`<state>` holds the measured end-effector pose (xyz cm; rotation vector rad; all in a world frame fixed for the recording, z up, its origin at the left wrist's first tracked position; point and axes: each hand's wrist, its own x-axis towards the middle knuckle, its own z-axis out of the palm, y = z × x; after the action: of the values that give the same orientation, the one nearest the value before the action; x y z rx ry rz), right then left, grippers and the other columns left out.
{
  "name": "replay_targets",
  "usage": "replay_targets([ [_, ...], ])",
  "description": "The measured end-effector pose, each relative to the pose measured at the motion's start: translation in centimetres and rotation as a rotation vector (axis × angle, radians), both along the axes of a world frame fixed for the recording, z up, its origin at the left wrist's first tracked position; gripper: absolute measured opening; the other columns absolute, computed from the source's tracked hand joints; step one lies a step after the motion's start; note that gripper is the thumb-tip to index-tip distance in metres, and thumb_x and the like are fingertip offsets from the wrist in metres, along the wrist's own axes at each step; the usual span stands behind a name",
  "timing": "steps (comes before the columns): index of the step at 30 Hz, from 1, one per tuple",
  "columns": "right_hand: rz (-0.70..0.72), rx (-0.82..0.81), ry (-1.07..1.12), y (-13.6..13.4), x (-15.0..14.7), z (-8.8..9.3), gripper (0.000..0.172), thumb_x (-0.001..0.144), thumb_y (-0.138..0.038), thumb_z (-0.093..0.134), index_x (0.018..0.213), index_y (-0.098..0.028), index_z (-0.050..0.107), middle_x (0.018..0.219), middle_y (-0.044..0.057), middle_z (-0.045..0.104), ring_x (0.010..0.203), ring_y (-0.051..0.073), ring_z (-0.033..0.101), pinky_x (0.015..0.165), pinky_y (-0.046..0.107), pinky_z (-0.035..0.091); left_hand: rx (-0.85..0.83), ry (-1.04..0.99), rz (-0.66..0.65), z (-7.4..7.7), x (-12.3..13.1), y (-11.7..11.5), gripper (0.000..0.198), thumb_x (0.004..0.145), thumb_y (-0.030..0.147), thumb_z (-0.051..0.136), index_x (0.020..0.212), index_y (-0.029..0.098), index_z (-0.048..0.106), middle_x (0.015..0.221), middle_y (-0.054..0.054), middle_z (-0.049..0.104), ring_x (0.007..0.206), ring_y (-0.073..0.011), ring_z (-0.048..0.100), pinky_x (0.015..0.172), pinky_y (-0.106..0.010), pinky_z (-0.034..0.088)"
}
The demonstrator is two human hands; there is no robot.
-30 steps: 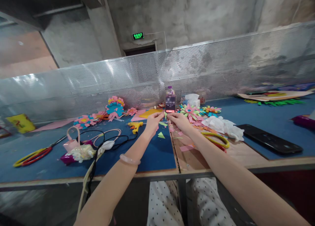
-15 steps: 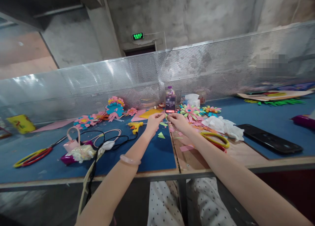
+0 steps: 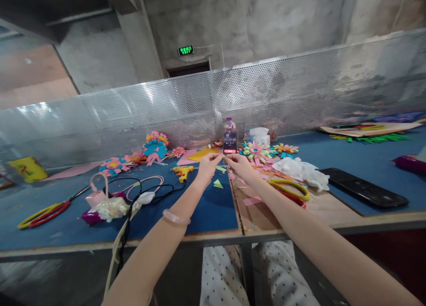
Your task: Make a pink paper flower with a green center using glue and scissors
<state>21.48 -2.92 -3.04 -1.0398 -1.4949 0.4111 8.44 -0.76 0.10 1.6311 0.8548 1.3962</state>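
My left hand (image 3: 210, 164) and my right hand (image 3: 238, 164) meet above the table, fingertips pinched together around a small light green paper piece (image 3: 223, 156). Fingers cover most of that piece, so its shape is hard to make out. Below the hands lies a light green paper scrap (image 3: 218, 184) on the blue tabletop. A yellow hot glue gun (image 3: 183, 172) rests to the left of my left hand. Behind the hands, a phone (image 3: 230, 141) with a lit screen leans upright against a purple-capped bottle (image 3: 229, 122).
Paper flowers (image 3: 155, 147) stand at the back left, more paper flowers (image 3: 257, 150) at the back right. Yellow-and-red-handled scissors (image 3: 289, 189) lie under my right forearm, others (image 3: 46, 213) far left. Crumpled tissue (image 3: 301, 172) and a black device (image 3: 364, 187) are on the right. Cords (image 3: 124, 230) hang over the front edge.
My right hand has shifted very slightly left, closer to the left fingertips. The pinched green paper shows less than before. Everything on the table stays in place.
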Motion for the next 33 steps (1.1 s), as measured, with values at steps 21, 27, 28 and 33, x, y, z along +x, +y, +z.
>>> replay_targets([
  [21, -0.527, 0.276, -0.841, -1.0, 0.1, 0.0, 0.021, 0.090, -0.018, 0.041, 0.090, -0.019, 0.061, 0.092, 0.010, 0.060, 0.092, 0.021, 0.049, 0.051, 0.027, 0.029, -0.170, -0.003, -0.139, -0.9, 0.1, 0.8, 0.034, 0.063, 0.036, 0.070, 0.092, 0.018, 0.069, 0.084, -0.008, 0.070, 0.084, -0.0230, 0.064, 0.064, -0.029, 0.047],
  [27, -0.522, 0.322, -0.886, -1.0, 0.0, -0.2, 0.023, 0.091, -0.018, 0.039, 0.097, -0.019, 0.061, 0.094, 0.009, 0.061, 0.093, 0.020, 0.051, 0.050, 0.027, 0.028, -0.136, -0.027, -0.125, -0.9, 0.2, 0.9, 0.032, 0.064, 0.031, 0.068, 0.092, 0.017, 0.069, 0.080, -0.007, 0.070, 0.082, -0.0212, 0.063, 0.066, -0.028, 0.047],
  [28, -0.517, 0.327, -0.880, -0.9, 0.0, -0.2, 0.023, 0.091, -0.018, 0.039, 0.098, -0.019, 0.061, 0.094, 0.009, 0.062, 0.093, 0.019, 0.051, 0.051, 0.027, 0.029, -0.129, -0.026, -0.125, -0.9, 0.2, 0.8, 0.032, 0.064, 0.031, 0.068, 0.093, 0.017, 0.069, 0.081, -0.007, 0.070, 0.083, -0.0213, 0.063, 0.066, -0.028, 0.047],
  [33, -0.494, 0.339, -0.788, -0.7, 0.0, -0.4, 0.024, 0.089, -0.017, 0.040, 0.099, -0.019, 0.062, 0.093, 0.007, 0.063, 0.092, 0.018, 0.054, 0.057, 0.025, 0.034, -0.067, 0.008, -0.116, -1.0, 0.2, 0.8, 0.033, 0.068, 0.033, 0.064, 0.098, 0.018, 0.068, 0.088, -0.008, 0.069, 0.086, -0.0216, 0.061, 0.069, -0.029, 0.047],
])
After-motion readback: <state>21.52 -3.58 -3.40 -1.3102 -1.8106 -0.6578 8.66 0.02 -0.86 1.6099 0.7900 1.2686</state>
